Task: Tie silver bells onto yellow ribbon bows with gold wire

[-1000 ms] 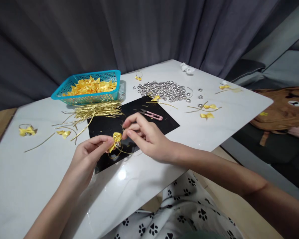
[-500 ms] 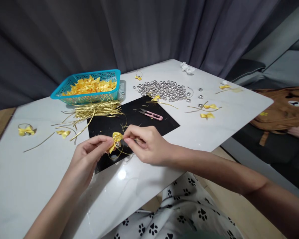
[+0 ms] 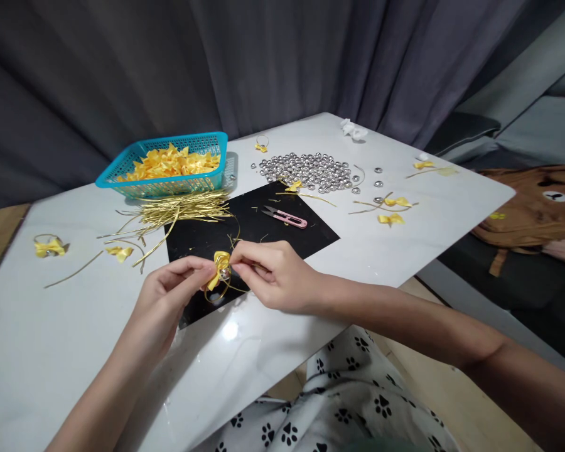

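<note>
Between thumb and fingers, my left hand [image 3: 176, 289] pinches a yellow ribbon bow [image 3: 221, 259] with a small silver bell [image 3: 224, 274] at its middle. A thin gold wire [image 3: 215, 299] loops below the bow. My right hand [image 3: 273, 276] is closed in a pinch at the bow's right side; its fingertips seem to grip the gold wire there, though they partly hide it. Both hands are over a black mat [image 3: 188, 245]. Beyond my right hand, pink thread snips [image 3: 285, 216] lie on the mat.
A blue basket [image 3: 162, 182] of yellow bows stands at the back left, with a bundle of gold wires [image 3: 183, 208] before it. A pile of silver bells [image 3: 306, 171] spreads behind the mat. Loose bows [image 3: 390, 219] and wires lie right and left on the white table [image 3: 89, 333].
My right hand's fingertips have moved slightly left, closer to the bow. The bow has turned a little and my left hand keeps its pinch on it.
</note>
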Demonstrator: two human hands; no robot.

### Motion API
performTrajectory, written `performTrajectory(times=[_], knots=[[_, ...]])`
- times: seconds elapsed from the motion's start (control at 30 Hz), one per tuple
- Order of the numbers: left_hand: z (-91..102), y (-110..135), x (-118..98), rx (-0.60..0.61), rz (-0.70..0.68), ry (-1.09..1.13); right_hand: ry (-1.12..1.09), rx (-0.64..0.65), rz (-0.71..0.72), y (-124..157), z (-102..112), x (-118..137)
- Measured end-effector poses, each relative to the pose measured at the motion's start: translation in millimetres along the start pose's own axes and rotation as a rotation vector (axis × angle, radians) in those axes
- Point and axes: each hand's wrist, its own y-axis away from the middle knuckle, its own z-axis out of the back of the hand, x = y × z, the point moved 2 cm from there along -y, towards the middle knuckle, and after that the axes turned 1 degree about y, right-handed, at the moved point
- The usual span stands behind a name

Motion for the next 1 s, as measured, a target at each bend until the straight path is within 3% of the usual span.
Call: performTrajectory(times=[1.0], knots=[[-1.6,-2.0,0.6,0.072,0.072,0.077,-0.047,0.019,0.107,-1.3,-1.2,-5.2]])
